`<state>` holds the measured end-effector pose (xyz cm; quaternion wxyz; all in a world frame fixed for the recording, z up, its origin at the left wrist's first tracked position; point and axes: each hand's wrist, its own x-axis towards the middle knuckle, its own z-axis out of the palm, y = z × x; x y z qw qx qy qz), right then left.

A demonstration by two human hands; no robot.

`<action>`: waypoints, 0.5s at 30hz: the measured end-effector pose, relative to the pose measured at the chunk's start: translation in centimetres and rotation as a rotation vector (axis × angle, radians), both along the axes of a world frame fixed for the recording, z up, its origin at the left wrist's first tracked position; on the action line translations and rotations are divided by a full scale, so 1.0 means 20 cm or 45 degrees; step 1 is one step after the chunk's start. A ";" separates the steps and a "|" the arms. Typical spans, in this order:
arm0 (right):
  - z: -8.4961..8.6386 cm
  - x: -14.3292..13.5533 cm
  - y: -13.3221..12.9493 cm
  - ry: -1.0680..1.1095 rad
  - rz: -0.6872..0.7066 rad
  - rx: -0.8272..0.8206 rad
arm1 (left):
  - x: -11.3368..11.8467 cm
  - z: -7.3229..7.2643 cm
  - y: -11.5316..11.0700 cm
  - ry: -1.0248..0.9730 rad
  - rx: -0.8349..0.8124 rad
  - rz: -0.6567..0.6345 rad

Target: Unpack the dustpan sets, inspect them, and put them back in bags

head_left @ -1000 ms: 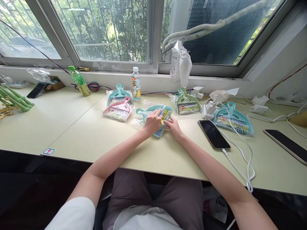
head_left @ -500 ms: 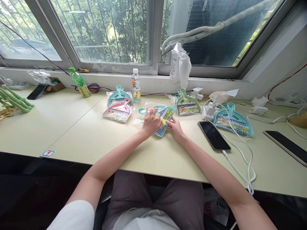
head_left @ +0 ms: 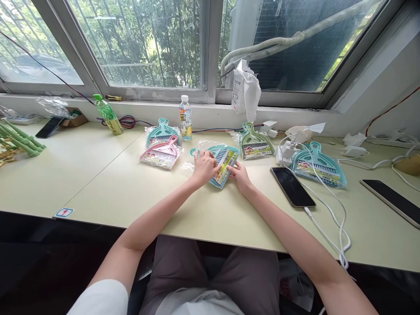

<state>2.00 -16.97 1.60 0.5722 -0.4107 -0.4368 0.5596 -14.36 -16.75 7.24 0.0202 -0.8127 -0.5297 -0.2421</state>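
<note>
"Pale yellow covers the one long table (head_left: 108, 183) before us. How many wrapped dustpan packets can we count on it?"

"We count five: a far-left teal packet (head_left: 162, 130), a pink packet (head_left: 163, 154) overlapping its near side, a middle teal packet (head_left: 226, 165) between our hands, a green packet (head_left: 257, 145) just right and farther off, and a right teal packet (head_left: 318, 166)."

"And bottles?"

"Two, both far: a green-capped bottle (head_left: 109, 115) on the left, a white-capped bottle (head_left: 185, 119) nearer the middle."

"What are our two hands doing?"

"Our right hand (head_left: 240, 176) grasps the middle packet's right edge. Our left hand (head_left: 204, 168) has bent fingers over its left part; we can't tell whether they grip."

"Phones?"

"Three: a cabled phone (head_left: 292, 186) and a right-edge phone (head_left: 392, 199), plus a far-left phone (head_left: 49, 127)."
</note>
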 end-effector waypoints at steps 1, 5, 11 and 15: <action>0.00 0.00 0.00 0.002 -0.002 0.000 | 0.00 -0.01 0.00 0.063 0.046 -0.007; 0.01 0.00 -0.01 0.008 -0.007 0.001 | 0.01 -0.03 -0.02 0.172 0.173 -0.007; 0.02 -0.01 -0.01 0.011 -0.012 -0.019 | 0.01 -0.08 0.01 0.164 0.160 -0.027; 0.02 -0.01 0.00 -0.008 -0.004 -0.024 | -0.01 -0.10 0.04 0.193 0.142 -0.049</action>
